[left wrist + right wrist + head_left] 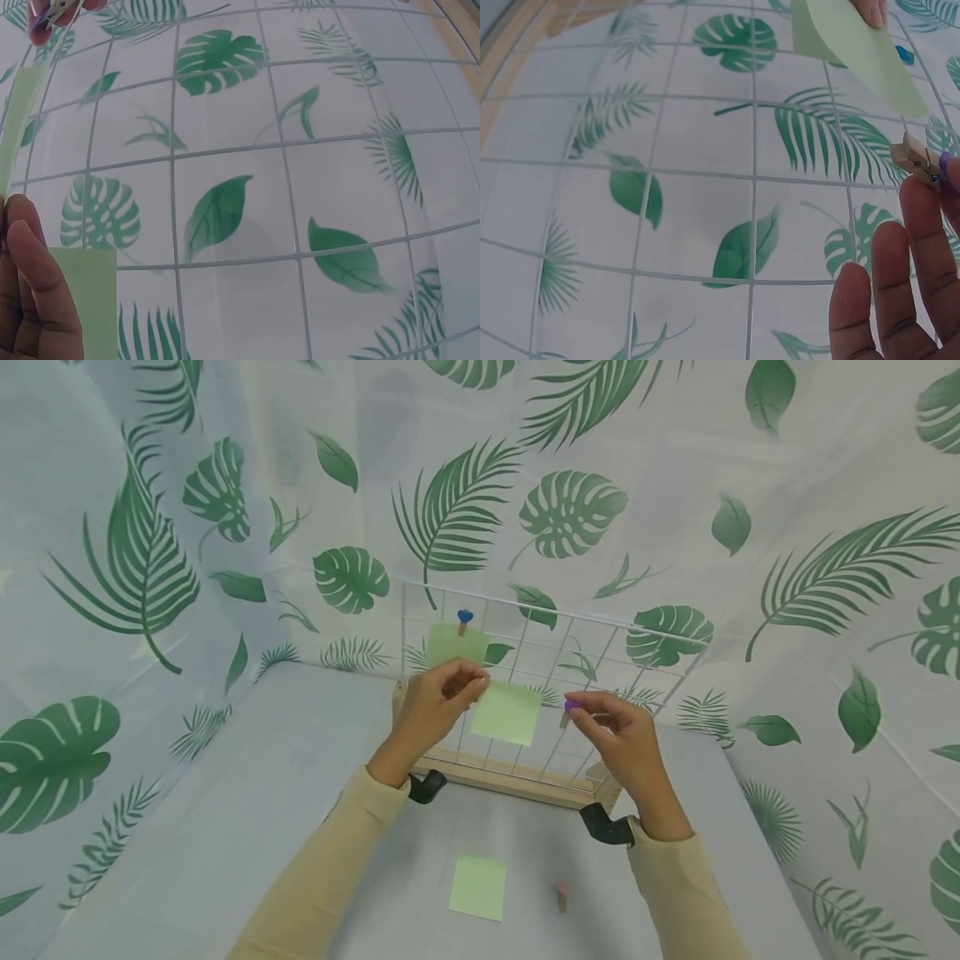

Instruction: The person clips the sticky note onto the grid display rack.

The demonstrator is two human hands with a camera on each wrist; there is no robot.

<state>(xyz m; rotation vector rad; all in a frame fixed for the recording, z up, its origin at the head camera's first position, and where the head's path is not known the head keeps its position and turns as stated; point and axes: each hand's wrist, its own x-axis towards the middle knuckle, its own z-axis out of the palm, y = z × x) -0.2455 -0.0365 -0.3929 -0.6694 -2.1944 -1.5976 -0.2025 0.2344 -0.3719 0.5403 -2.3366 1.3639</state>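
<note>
My left hand [442, 697] pinches a pale green paper square [508, 713] by its upper left corner, in front of a white wire grid [558, 660]. In my right hand [618, 727], thumb and forefinger pinch a small wooden clothespin [913, 156] with a purple top, just right of the paper. The right wrist view shows the clothespin's wooden end pointing toward the paper. Another green paper square [448, 643] hangs on the grid at upper left, held by a clothespin with a blue heart [465, 617].
The grid stands in a wooden base [510, 781] on a white table [315, 727]. Nearer me lie a third green paper square [477, 888] and a clothespin with a pink top [562, 895]. A leaf-print sheet [645, 435] hangs behind and at the sides.
</note>
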